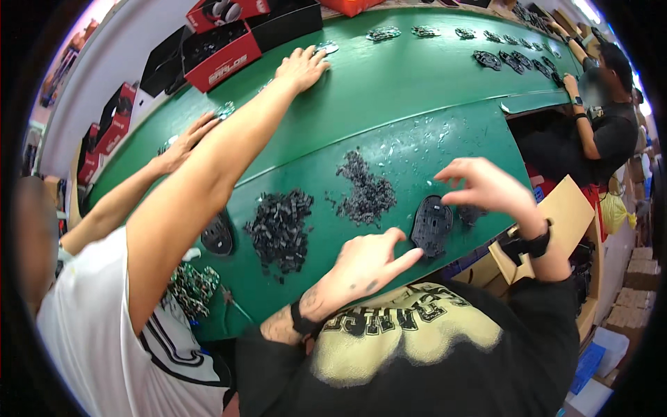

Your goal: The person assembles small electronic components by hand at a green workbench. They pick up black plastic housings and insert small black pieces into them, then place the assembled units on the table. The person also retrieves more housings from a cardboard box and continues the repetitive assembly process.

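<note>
A black oval plastic shell (431, 224), like the base of a computer mouse, lies on the green worktable in front of me. On its left is my left hand (367, 263), thumb and forefinger apart, the fingertips close to the shell's lower left edge. My right hand (479, 186) hovers at the shell's upper right with fingers curved and spread, nothing visible in them. Beneath that hand a second dark piece (472, 214) is partly hidden. Two heaps of small black parts lie to the left: a fine one (366, 189) and a coarser one (280, 226).
A co-worker in white reaches across the left side, one hand (303, 69) at a row of green circuit boards (383, 33). Red and black boxes (221, 57) stand at the far left. Pliers (233, 302) lie near a board pile (192, 288). Another person (611, 104) sits far right.
</note>
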A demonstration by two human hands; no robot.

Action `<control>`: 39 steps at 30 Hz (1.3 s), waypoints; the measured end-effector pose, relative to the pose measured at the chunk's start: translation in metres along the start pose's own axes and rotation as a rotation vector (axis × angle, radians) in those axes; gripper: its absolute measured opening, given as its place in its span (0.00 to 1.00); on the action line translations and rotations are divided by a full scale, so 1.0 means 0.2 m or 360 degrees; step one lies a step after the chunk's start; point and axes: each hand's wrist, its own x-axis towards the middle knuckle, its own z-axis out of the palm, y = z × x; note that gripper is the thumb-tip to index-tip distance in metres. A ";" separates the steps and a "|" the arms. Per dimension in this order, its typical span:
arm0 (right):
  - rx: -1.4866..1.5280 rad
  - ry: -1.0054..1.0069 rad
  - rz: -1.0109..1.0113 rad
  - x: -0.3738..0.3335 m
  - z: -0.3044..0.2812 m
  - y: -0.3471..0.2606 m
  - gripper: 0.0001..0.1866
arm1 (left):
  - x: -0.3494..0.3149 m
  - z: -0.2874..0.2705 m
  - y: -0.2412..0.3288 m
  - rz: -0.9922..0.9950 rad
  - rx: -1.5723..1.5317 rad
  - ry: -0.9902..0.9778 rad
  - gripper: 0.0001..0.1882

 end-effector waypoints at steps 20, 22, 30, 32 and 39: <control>-0.0040 0.0495 -0.0051 0.00 0.31 0.07 0.13 | -0.71 -0.51 0.48 0.1909 0.1158 0.1365 0.08; -0.0268 0.0605 -0.0299 -0.02 0.35 0.14 0.10 | -0.71 -0.51 0.48 0.1935 0.1166 0.1322 0.08; -0.0114 0.0127 -0.0460 -0.05 0.29 0.02 0.40 | -0.76 -0.51 0.43 0.1962 0.1168 0.1247 0.11; -0.0135 0.0012 -0.0442 -0.05 0.29 0.01 0.43 | -0.77 -0.49 0.40 0.1951 0.1148 0.1237 0.11; -0.0062 0.0178 -0.0443 -0.04 0.31 0.02 0.19 | -0.80 -0.29 -0.02 0.1771 0.0394 0.0986 0.14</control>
